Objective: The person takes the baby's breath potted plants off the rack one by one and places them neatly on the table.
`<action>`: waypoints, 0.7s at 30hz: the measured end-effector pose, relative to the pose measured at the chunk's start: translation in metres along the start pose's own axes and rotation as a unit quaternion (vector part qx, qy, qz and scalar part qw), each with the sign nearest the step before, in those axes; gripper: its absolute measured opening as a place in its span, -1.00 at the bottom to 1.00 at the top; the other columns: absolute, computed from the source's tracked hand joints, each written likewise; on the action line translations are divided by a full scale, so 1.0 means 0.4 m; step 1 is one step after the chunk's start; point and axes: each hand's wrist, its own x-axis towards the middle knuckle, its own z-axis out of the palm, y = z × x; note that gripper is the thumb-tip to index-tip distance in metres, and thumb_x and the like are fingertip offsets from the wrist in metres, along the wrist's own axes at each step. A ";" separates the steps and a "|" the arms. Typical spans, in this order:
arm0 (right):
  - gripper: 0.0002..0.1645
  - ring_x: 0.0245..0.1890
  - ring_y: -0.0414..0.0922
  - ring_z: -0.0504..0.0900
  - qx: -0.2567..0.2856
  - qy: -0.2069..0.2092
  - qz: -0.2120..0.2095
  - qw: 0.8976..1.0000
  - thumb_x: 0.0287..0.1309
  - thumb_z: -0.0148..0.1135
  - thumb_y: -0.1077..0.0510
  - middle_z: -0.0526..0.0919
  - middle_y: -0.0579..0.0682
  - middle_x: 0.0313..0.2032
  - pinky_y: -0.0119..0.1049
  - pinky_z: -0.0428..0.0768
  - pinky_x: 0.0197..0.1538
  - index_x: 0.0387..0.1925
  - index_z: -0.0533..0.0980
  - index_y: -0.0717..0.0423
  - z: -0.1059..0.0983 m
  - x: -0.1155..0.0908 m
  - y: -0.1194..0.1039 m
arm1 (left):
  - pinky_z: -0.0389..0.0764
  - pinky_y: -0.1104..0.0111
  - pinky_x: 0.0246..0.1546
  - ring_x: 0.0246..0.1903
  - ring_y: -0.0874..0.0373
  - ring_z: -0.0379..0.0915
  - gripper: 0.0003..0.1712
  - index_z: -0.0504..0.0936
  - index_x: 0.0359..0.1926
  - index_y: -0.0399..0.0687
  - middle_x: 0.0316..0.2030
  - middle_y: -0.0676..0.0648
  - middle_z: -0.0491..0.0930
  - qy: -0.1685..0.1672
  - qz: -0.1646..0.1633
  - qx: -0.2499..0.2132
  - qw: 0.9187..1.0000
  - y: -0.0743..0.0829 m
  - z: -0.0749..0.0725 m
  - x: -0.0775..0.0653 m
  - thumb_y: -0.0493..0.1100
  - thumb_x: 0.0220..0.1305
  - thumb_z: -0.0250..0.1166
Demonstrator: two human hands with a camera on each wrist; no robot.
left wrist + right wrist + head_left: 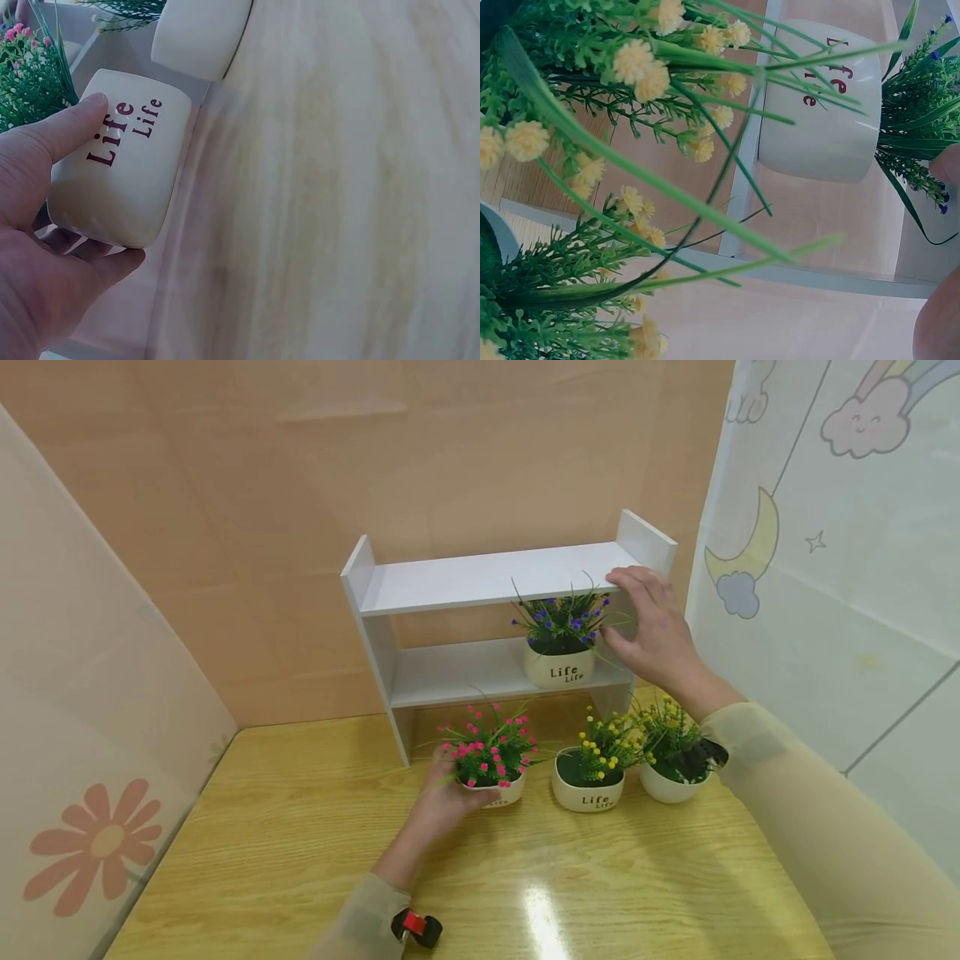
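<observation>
My left hand (442, 797) grips a cream pot (127, 161) of pink flowers (487, 752), thumb on its lettered front and fingers around its end. Whether that pot touches the table cannot be told. My right hand (656, 627) is at the right end of the white shelf (480, 581). Its fingertips are at the upper board's front edge, and its thumb is beside the purple flowers (566, 618). Their white pot (821, 112) stands upright on the lower board, apart from the fingers.
Two pots of yellow flowers, one lettered pot (588, 793) and one plain bowl-shaped pot (671, 785), stand on the wooden table (300, 843) in front of the shelf's right side. Printed cloths hang at left and right.
</observation>
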 end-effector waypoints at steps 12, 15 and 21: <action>-0.06 0.59 0.24 0.18 0.005 0.005 -0.004 1.000 0.17 0.50 0.36 0.34 0.22 0.52 0.19 0.24 0.63 0.55 0.33 0.15 0.003 -0.001 0.003 | 0.51 -0.22 0.38 0.39 -0.18 0.36 0.00 0.61 0.47 0.26 0.39 -0.16 0.37 -0.020 0.045 0.000 0.999 -0.005 0.039 0.002 -0.18 -0.01 0.83; -0.06 0.59 0.24 0.19 0.004 0.006 -0.008 1.000 0.17 0.50 0.35 0.34 0.23 0.51 0.18 0.23 0.64 0.55 0.33 0.16 0.004 0.000 0.004 | 0.53 -0.26 0.37 0.39 -0.29 0.39 -0.01 0.59 0.48 0.15 0.40 -0.26 0.34 -0.019 0.025 0.013 0.999 -0.009 0.044 -0.005 -0.13 0.02 0.83; -0.06 0.59 0.24 0.18 0.002 0.007 -0.008 1.000 0.17 0.49 0.34 0.34 0.23 0.51 0.20 0.27 0.61 0.55 0.33 0.15 0.004 0.000 0.006 | 0.49 -0.29 0.40 0.42 -0.36 0.38 0.06 0.51 0.55 0.08 0.46 -0.27 0.31 -0.023 0.022 0.022 0.999 -0.012 0.052 -0.006 -0.10 0.04 0.82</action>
